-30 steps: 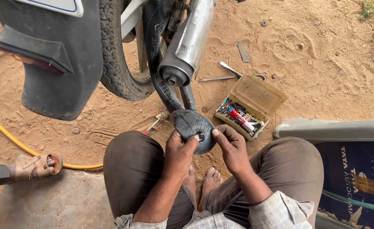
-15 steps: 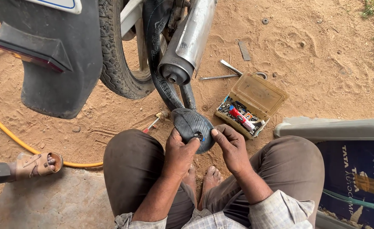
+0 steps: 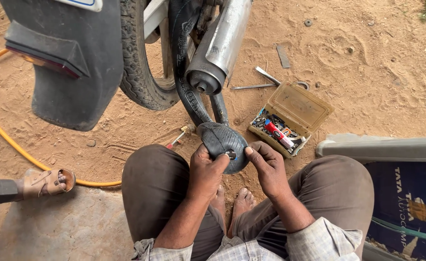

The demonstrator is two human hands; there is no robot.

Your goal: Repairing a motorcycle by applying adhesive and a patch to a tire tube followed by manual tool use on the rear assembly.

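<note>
Down between the knees, the left hand (image 3: 206,170) and right hand (image 3: 266,164) both grip a folded black inner tube (image 3: 222,140), thumbs pressed beside a small round patch (image 3: 231,154). Beyond the hands the tube runs up past a motorcycle wheel (image 3: 140,72) and exhaust (image 3: 220,48). Just right of the right hand, an open repair kit box (image 3: 290,118) sits on dirt.

Sandy ground (image 3: 367,63) bears an open parts box (image 3: 290,118), yellow hose (image 3: 10,137), metal tools (image 3: 261,79).
</note>
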